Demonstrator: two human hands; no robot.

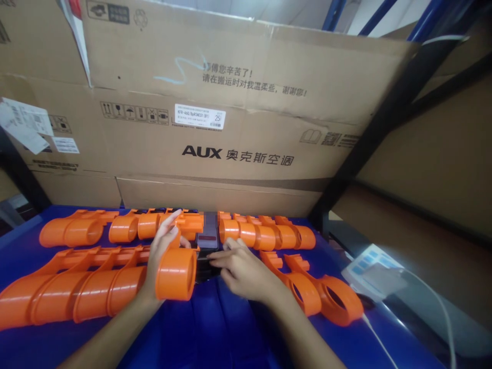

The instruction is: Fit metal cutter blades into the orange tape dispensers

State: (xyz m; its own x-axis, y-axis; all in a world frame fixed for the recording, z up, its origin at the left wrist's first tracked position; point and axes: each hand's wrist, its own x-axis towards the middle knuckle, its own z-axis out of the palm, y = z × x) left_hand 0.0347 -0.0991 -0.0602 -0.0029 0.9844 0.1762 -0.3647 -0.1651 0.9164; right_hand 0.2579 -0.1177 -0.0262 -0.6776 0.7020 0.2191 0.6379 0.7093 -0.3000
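My left hand (163,245) grips an orange plastic cylinder part (176,274), its round open end facing me, fingers curled over its top. My right hand (240,271) rests just right of it, fingers pressed together on a small dark block (207,237) standing between the rows of parts. What the right fingers hold, if anything, is hidden. Both hands sit over the blue table (215,328).
Rows of orange cylinder parts lie at left (73,294), back left (88,230), back right (269,234) and right (326,300). Large cardboard boxes (230,133) wall the back. A white device (371,269) with a cable sits at the right edge beside a dark shelf post (369,143).
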